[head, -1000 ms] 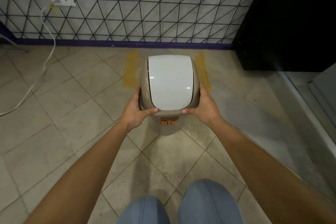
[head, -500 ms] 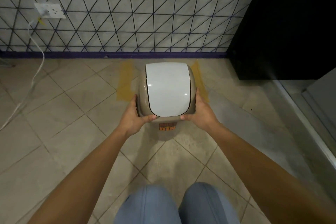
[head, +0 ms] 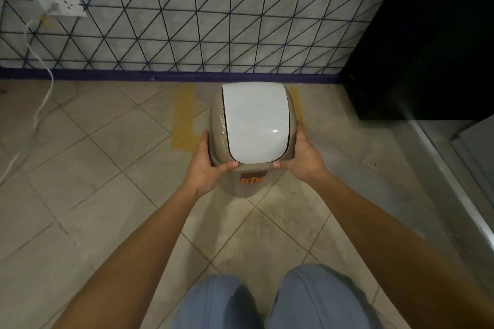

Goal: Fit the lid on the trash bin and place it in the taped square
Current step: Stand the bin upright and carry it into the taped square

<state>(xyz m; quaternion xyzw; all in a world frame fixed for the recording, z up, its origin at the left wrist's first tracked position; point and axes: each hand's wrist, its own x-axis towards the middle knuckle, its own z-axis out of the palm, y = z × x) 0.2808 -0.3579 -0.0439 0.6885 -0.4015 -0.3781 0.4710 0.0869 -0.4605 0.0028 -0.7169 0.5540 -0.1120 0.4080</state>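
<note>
A beige trash bin with an orange label stands upright in front of me, topped by its lid, which has a white swing flap in a beige frame. My left hand grips the lid's left side and my right hand grips its right side, thumbs on the near rim. Yellow tape strips mark a square on the floor by the wall. The bin covers much of the square between the left strip and the right strip. Whether the bin rests on the floor or hangs above it is unclear.
A tiled wall with a purple skirting runs just behind the bin. A black cabinet stands at the right. A white cable hangs from a wall socket at the left. My knees are at the bottom.
Both hands have carried the bin forward, away from me and toward the wall, further between the yellow tape strips. The grip on the lid is unchanged.
</note>
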